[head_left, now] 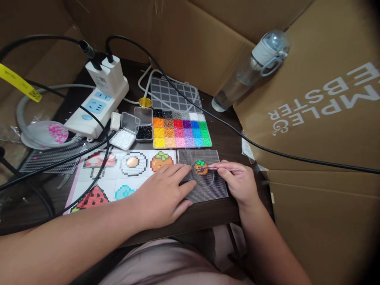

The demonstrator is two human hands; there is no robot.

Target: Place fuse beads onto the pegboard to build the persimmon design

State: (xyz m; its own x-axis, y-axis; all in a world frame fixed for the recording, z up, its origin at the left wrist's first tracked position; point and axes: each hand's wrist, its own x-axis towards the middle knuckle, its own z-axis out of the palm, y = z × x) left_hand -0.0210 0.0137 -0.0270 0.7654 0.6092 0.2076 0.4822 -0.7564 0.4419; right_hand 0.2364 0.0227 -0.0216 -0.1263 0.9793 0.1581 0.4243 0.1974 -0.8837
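- Head view, 12 o'clock pointing away from the wearer: on my feed, the orange-and-green bead figure (200,166) sits on the clear pegboard (216,188), at 9 o'clock from the right hand (240,183).
- I see that hand pinching a thin pink tool (211,168), its long axis running 9 to 3, tip at the figure; too small for me to tell whether it holds a bead.
- The left hand (168,194), fingers spread, grasps nothing I can see; its fingertips, nearer, have the figure at about 2 o'clock.
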